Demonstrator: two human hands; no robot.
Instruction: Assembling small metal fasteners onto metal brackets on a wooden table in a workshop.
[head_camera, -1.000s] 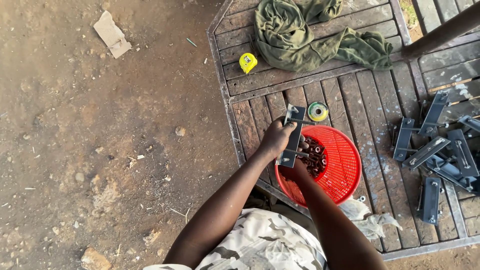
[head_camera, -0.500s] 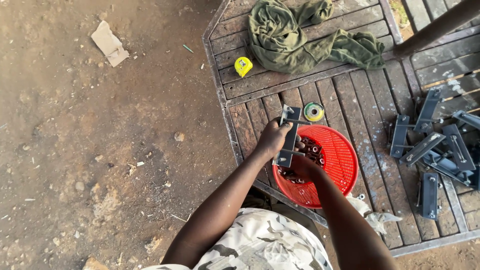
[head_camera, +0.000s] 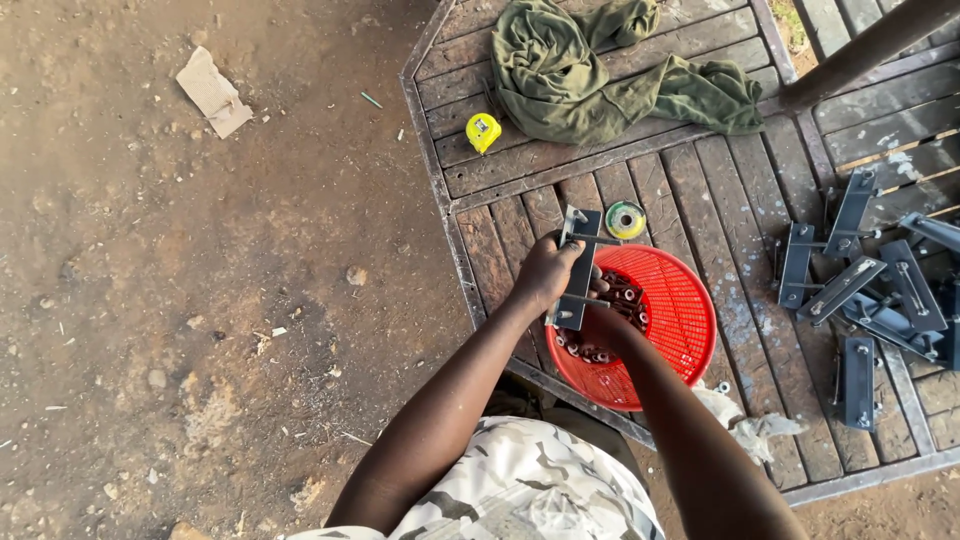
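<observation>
My left hand (head_camera: 548, 272) grips a flat dark metal bracket (head_camera: 576, 268) and holds it upright over the left edge of a round red plastic basket (head_camera: 670, 312). Bolts stick out sideways from the bracket. My right hand (head_camera: 600, 322) is inside the basket, just below the bracket, among several small nuts and bolts (head_camera: 624, 296). Its fingers are mostly hidden behind the bracket, so I cannot see whether they pinch anything. The basket rests on a wooden slatted platform (head_camera: 740, 290) with a metal frame.
A pile of similar dark metal brackets (head_camera: 872, 290) lies at the right. A green cloth (head_camera: 600, 75) and a yellow tape measure (head_camera: 483, 130) lie at the far end, a small round disc (head_camera: 626, 220) beside the basket. Bare dirt (head_camera: 200, 300) lies on the left.
My hands and the bracket stay in nearly the same place over the basket. The view has shifted slightly.
</observation>
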